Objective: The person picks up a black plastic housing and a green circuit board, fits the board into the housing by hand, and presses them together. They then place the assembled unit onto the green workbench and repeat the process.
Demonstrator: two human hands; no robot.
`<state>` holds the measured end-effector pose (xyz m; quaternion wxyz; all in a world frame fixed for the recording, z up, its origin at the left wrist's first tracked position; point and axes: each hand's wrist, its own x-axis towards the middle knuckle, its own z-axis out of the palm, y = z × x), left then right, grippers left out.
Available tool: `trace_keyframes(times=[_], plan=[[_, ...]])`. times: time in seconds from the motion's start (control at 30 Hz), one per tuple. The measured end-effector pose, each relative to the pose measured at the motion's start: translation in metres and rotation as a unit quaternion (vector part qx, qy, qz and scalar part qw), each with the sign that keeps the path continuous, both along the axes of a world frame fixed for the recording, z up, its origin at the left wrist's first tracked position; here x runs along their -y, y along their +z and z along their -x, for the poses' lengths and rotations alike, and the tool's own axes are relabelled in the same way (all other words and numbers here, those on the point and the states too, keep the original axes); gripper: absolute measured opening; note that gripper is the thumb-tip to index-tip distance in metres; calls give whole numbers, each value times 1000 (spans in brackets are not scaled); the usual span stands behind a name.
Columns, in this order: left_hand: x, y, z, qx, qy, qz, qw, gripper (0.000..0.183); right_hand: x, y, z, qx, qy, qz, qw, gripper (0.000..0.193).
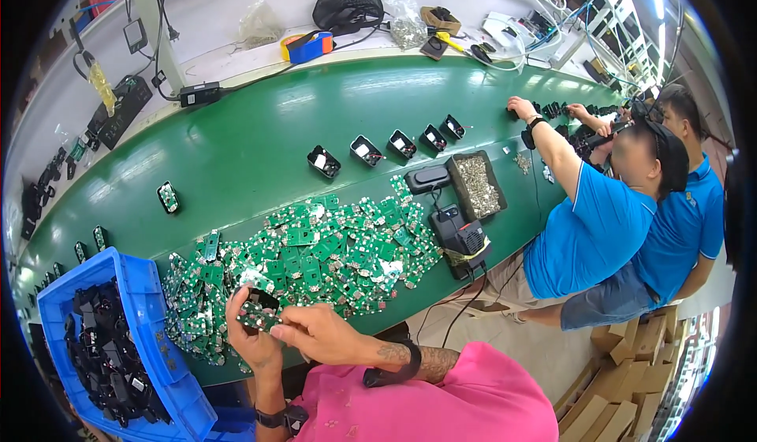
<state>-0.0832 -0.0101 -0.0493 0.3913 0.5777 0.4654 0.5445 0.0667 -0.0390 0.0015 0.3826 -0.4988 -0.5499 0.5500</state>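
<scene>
Near the front edge of the green bench [260,126], my left hand [254,347] is closed around a small black plastic housing [265,298]. A green circuit board [255,317] with small components sits against that housing; whether it lies fully inside, I cannot tell. From the right, my right hand [325,333] reaches across, its thumb and fingertips pinched at the board's edge. Just beyond both hands spreads a wide heap of loose green circuit boards [303,241].
A blue crate [140,284] full of black housings [110,355] stands at left. Several open housings [323,161] line the bench. A tray of small metal parts [479,186] adjoins a black corded device [459,237]. Two people in blue shirts [603,221] sit at right, near cardboard boxes [631,355].
</scene>
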Motion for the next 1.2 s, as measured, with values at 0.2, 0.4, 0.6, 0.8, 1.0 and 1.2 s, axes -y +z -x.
trace_keyframes(times=[0.2, 0.4, 0.6, 0.8, 1.0, 1.2], plan=[[-1, 5, -8, -141, 76, -72, 984, 59, -2, -18, -3, -3, -11, -143, 990, 28], [9, 14, -7, -76, -12, 29, 997, 64, -4, 0, -3, -12, -65, -40, 997, 27], [3, -1, -1, -96, 32, -29, 994, 58, -10, -8, -7, 115, 14, -163, 980, 21], [8, 19, -11, -138, 8, -1, 990, 68, -8, -1, -16, 107, -39, -158, 981, 18], [13, 30, -10, -43, -25, 94, 994, 60, -5, -4, -14, 61, -61, -112, 990, 20], [10, 40, -6, 91, -77, 193, 974, 55, -6, -10, -11, 70, -77, -95, 990, 24]])
